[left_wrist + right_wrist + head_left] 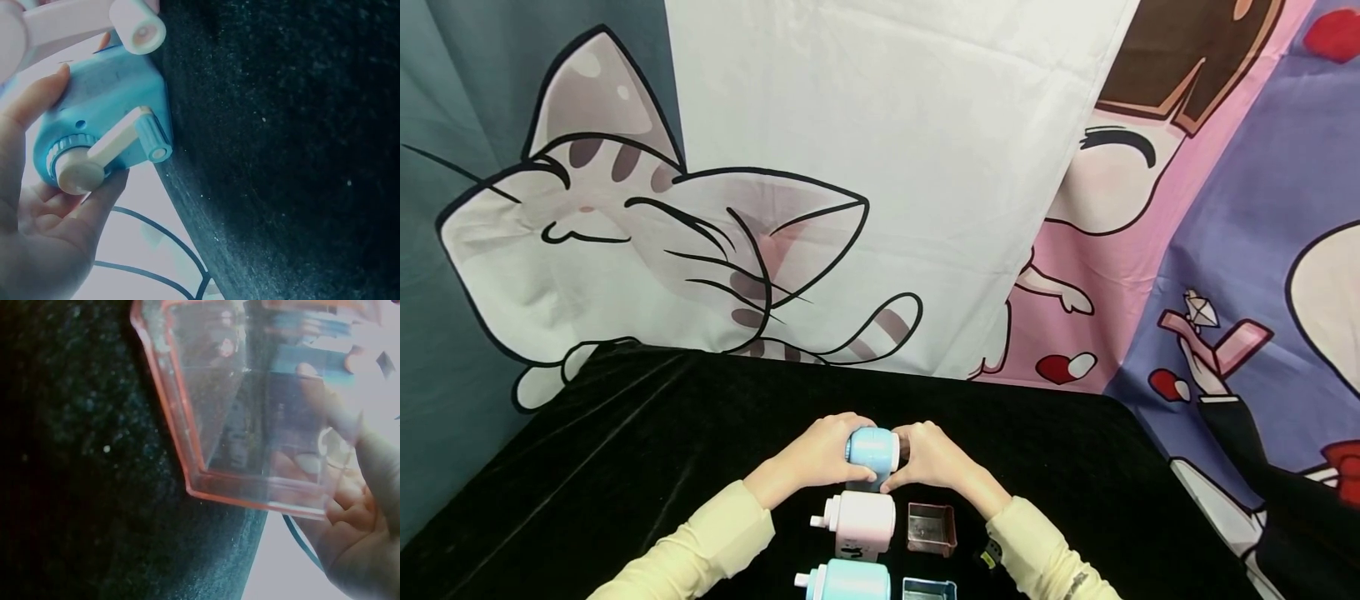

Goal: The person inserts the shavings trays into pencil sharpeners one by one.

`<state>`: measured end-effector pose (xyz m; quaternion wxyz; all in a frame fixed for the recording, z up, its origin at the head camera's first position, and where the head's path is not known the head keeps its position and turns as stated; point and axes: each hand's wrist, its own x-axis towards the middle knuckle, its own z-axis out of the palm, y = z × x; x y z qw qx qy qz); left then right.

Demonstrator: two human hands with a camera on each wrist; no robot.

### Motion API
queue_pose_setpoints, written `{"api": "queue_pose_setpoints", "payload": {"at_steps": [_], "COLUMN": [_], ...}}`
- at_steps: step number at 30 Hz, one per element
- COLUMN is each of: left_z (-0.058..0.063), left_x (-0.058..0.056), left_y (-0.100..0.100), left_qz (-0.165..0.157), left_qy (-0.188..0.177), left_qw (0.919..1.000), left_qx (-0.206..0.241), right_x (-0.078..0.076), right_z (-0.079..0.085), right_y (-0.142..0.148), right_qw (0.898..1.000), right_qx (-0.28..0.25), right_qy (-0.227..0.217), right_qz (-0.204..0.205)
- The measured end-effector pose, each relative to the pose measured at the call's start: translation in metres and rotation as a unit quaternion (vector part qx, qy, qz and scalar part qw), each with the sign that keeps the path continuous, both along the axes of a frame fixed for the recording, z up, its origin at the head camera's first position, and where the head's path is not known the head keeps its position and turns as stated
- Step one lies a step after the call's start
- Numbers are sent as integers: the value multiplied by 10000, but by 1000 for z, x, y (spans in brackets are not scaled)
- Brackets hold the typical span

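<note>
A blue crank pencil sharpener [872,450] stands between my two hands. My left hand [827,450] grips it from the left, fingers and thumb round its body beside the crank [119,139]. On the other side, my right hand [936,457] has its curled fingers and thumb at the sharpener's pale front end. In the right wrist view those fingers [340,409] show partly through a clear pink tray [187,484], so their exact hold is blurred. Nearer me are a pink pencil sharpener [867,521] and a turquoise one [853,582], cranks to the left.
The pink-edged tray [953,533] lies right of the pink sharpener, and a blue-edged tray [953,590] lies right of the turquoise one. Black cloth [700,467] covers the table. A printed curtain [887,167] hangs behind its far edge.
</note>
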<state>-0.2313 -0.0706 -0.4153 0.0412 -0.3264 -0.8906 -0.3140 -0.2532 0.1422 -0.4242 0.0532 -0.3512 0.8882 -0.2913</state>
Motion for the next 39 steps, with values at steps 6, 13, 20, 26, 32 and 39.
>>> {"api": "queue_pose_setpoints", "payload": {"at_steps": [6,13,20,26,32,39], "left_z": [3,3,3,5,8,15], "left_x": [-1,-1,0,1,3,6], "left_y": [0,0,0,0,0,-1], "left_qz": [1,-28,3,39,156,170], "left_qy": [-55,-51,7,71,244,400], "left_qw": [10000,9999,9999,9995,9985,9981], "left_qx": [-83,-86,-147,-291,-461,-427], "right_x": [0,3,7,7,8,13], "right_z": [-1,2,4,3,9,16], "right_y": [1,1,3,9,15,19], "right_qw": [9999,10000,9997,9992,9984,9972], "right_qx": [-74,-27,52,1,-27,18], "right_qy": [-91,-28,139,347,495,612], "right_qz": [37,-65,-185,-221,-264,-426]}}
